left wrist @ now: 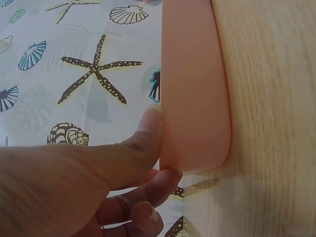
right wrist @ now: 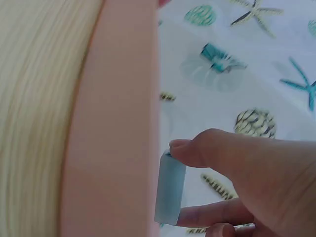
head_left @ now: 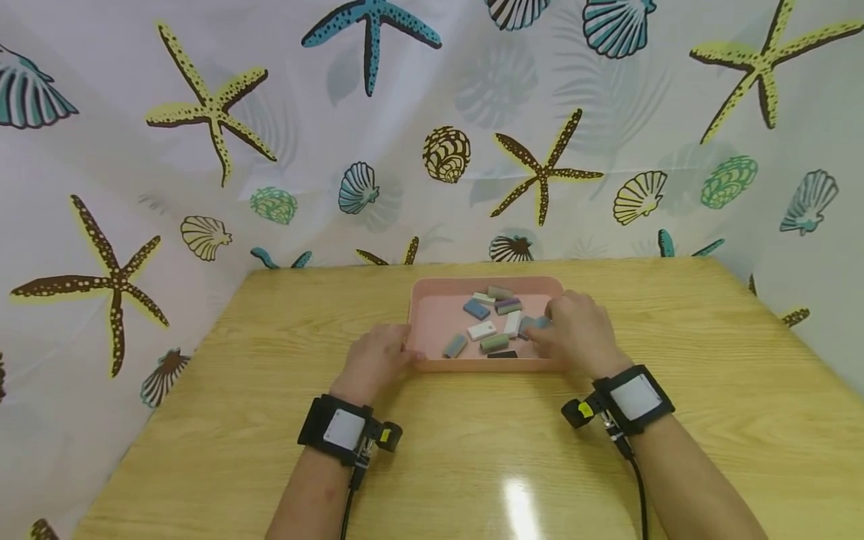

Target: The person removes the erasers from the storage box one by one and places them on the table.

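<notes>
Gripping pink tray (head_left: 435, 311), blue block (right wrist: 170, 190)

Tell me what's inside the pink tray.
Small white, blue, green, purple and black blocks. The right hand, pinching a light blue block, hides whatever lies beneath it in the tray.

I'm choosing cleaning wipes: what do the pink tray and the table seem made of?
Pink tray: probably plastic, matte, judging by its smooth, even colour and rounded corners. Table: wood or wood-look laminate, fairly glossy, given the grain and bright reflection.
</notes>
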### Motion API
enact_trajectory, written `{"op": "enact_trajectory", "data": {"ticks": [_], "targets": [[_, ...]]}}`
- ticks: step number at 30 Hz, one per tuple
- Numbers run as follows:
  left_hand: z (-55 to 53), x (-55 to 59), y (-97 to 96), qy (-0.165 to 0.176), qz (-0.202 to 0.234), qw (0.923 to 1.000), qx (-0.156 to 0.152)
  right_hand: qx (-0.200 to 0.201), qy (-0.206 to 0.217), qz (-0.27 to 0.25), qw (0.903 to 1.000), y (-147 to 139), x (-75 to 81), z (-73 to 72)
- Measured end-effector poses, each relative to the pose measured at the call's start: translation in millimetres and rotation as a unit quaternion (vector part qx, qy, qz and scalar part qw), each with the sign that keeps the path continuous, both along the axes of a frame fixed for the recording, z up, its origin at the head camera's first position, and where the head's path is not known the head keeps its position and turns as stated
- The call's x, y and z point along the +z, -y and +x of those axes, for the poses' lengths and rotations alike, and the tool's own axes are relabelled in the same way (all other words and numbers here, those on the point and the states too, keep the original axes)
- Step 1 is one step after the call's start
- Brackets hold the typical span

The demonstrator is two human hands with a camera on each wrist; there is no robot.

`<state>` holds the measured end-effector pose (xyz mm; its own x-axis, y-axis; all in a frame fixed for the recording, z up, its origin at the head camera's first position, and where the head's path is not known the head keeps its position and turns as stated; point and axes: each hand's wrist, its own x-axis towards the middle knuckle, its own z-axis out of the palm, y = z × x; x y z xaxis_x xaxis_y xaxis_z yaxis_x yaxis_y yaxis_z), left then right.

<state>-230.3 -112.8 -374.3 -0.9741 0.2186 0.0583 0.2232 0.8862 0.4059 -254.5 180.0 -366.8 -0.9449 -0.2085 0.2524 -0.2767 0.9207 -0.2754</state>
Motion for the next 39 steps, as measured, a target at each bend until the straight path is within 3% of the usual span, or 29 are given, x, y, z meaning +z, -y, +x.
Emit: {"op": "enact_trajectory", "data": {"ticks": [5, 9, 16, 19, 24, 30, 39], "targets": [[-0.6, 1.3, -0.6, -0.005, -0.011, 0.9999, -0.002, 0.06, -0.01, -0.015, 0.9981, 18.5, 18.2, 16.0], [0.1, 0.1, -0.7, -0.008, -0.016, 0.9998, -0.003, 0.125, -0.042, -0.009, 0.9912, 35.3, 24.7, 30.3], [1.5, -1.7, 0.1, -0.02, -0.024, 0.9995, -0.011, 0.236, -0.07, -0.003, 0.9693, 62.0, 17.9, 53.2], [1.7, -1.0, 0.4, -0.029, -0.028, 0.999, -0.018, 0.265, -0.067, 0.001, 0.962, 70.5, 12.7, 59.7], [1.1, 0.6, 0.4, -0.032, -0.037, 0.9986, -0.019, 0.288, -0.027, 0.018, 0.957, 80.8, 5.5, 64.4], [0.4, 2.8, -1.1, -0.006, -0.036, 0.9993, -0.004, 0.298, 0.036, 0.046, 0.9527, 90.3, -2.9, 66.3], [1.6, 3.0, -0.4, -0.009, -0.036, 0.9993, -0.003, 0.301, 0.085, 0.058, 0.9482, 98.5, -13.3, 69.0]]}}
